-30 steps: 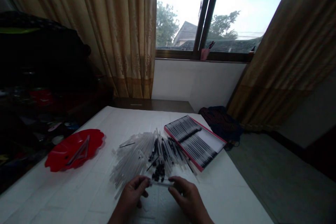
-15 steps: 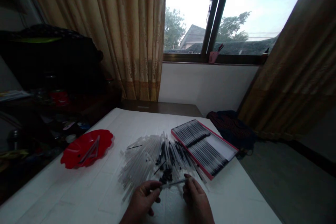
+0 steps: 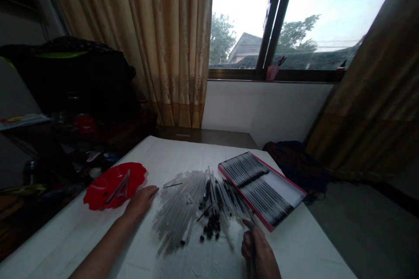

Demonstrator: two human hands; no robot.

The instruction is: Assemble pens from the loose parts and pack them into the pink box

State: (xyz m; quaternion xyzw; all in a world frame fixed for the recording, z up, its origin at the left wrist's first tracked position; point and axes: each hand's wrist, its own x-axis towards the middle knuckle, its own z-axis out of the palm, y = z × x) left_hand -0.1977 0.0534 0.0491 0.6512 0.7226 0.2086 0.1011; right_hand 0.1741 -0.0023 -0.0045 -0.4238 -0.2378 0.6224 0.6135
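Note:
My left hand (image 3: pixel 143 200) lies palm down on the white table (image 3: pixel 137 244), between a red scalloped plate (image 3: pixel 94 185) and a big pile of clear plastic pen tubes (image 3: pixel 176 209). Its fingers are stretched out, and nothing shows in them. My right hand (image 3: pixel 260 248) is closed around a slim pen (image 3: pixel 251 250) at the near right of the pile; the pen is partly hidden by the fingers. Dark-filled pen refills (image 3: pixel 218 189) fan out beside the tubes. Small black caps (image 3: pixel 211 226) are heaped at the pile's near side.
A red-edged box (image 3: pixel 271 222) with rows of pens and a bare white section lies right of the pile. Clear plastic pieces (image 3: pixel 119 189) rest in the red plate. Beyond the table stand a curtain (image 3: pixel 176 52), a window and a cluttered dark shelf.
Both hands held a pen between them before. My left hand has let go and moved left and forward towards the plate. My right hand keeps the pen, slightly right and turned downward.

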